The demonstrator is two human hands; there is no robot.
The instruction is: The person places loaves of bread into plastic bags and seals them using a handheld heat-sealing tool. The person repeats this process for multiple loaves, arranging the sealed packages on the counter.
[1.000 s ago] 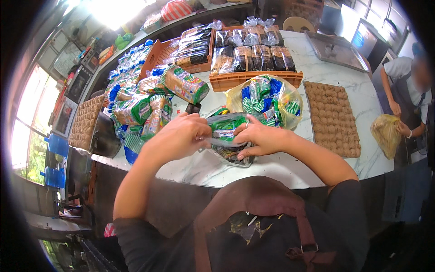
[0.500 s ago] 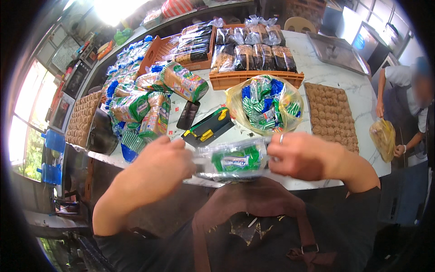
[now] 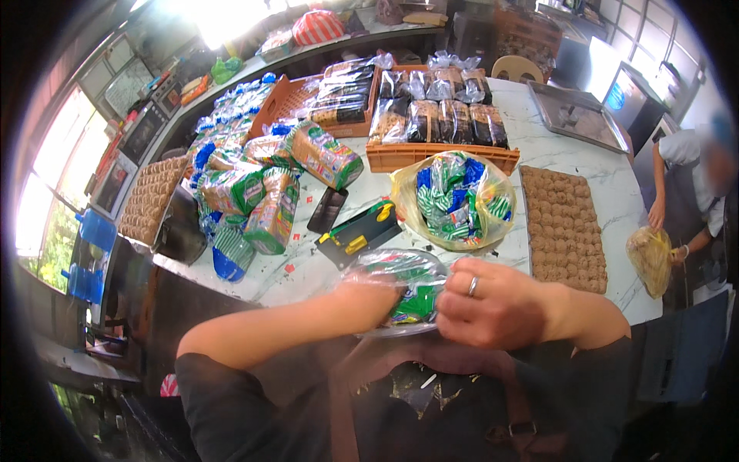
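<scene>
Over the table's near edge I hold a clear plastic bread bag (image 3: pixel 419 304) with green print. My right hand (image 3: pixel 493 302), a ring on one finger, is closed on the bag's right side. My left hand (image 3: pixel 373 305) is pushed into the bag, with clear film over it; its fingers are hidden. Just beyond lie a black tool with yellow and green parts (image 3: pixel 359 235) and a dark phone (image 3: pixel 328 210). A yellowish plastic bag (image 3: pixel 402 219) full of green, blue and white wrappers stands beyond my right hand.
Bagged loaves (image 3: pixel 271 209) are piled at left. Orange crates (image 3: pixel 443 159) hold dark-wrapped packs at the back. A slab of rolls (image 3: pixel 566 231) lies at right, a metal tray (image 3: pixel 581 119) farther back. Another person (image 3: pixel 693 177) at far right handles a yellowish bag (image 3: pixel 649 260).
My left hand has moved rightward and gone inside the bag, which was stretched between both hands before. The bag now bulges wider. The whole view has shifted slightly.
</scene>
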